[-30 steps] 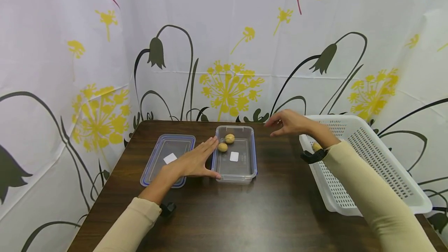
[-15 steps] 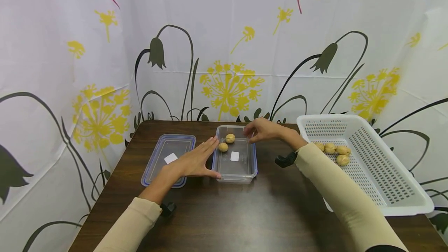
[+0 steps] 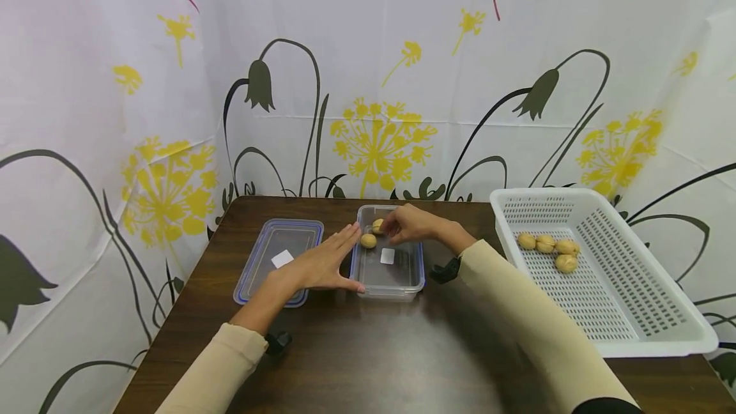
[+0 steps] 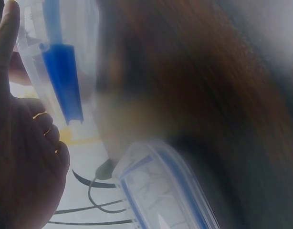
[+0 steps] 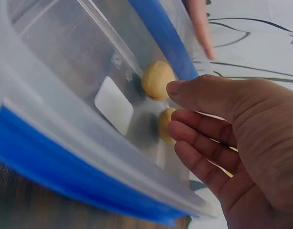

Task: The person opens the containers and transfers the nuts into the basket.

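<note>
A clear plastic food container with blue side clips stands mid-table. Two walnuts lie inside: one walnut by the left wall, another walnut partly behind my right fingers in the right wrist view. My left hand rests against the container's left side, fingers straight along the rim, thumb at the near corner. From the right, my right hand reaches over the container. Its fingers are loosely bent, thumb tip close to the nearer walnut, and nothing shows between thumb and fingers.
The container's clear lid with a blue seal lies left of it. A white perforated basket stands to the right, several walnuts inside. A flower-print curtain hangs behind the dark wooden table.
My right hand has moved left from the basket's edge to over the container, uncovering the basket's walnuts. My left hand and the two walnuts in the container stay as they were.
</note>
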`<state>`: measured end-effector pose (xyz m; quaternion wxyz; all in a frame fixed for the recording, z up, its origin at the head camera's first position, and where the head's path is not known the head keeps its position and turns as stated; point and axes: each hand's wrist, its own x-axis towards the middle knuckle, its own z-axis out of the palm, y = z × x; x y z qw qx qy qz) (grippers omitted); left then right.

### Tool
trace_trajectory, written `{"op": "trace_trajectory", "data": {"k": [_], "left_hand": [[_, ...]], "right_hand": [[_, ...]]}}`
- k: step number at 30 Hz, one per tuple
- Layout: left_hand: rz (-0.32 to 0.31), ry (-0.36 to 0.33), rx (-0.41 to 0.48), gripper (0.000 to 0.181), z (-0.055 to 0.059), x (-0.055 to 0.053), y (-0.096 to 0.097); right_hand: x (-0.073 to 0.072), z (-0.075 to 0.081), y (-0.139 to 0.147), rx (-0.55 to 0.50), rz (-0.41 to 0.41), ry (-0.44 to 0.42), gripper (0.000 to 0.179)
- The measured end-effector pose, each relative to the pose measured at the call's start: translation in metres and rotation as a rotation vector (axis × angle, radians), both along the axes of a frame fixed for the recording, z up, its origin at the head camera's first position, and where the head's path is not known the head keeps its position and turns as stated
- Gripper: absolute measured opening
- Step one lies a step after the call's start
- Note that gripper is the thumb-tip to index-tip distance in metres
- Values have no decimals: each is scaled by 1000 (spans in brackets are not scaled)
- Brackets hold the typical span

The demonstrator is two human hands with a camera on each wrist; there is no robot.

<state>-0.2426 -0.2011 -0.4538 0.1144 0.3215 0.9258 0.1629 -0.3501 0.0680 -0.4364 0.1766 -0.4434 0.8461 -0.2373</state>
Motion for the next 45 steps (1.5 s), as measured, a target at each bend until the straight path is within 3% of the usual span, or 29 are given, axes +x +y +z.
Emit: {"op": "trace_trajectory", "data": {"k": [12, 23, 45], "left_hand": [[10, -9, -11, 126, 2, 1, 3], [13, -5, -4, 127, 1, 0, 2], [12, -19, 6, 126, 0, 2, 0]], "right_hand": [[5, -14, -19, 33, -73, 42, 40], [6, -23, -27, 17, -77, 104, 35], [15, -30, -33, -43, -13, -19, 32]]}}
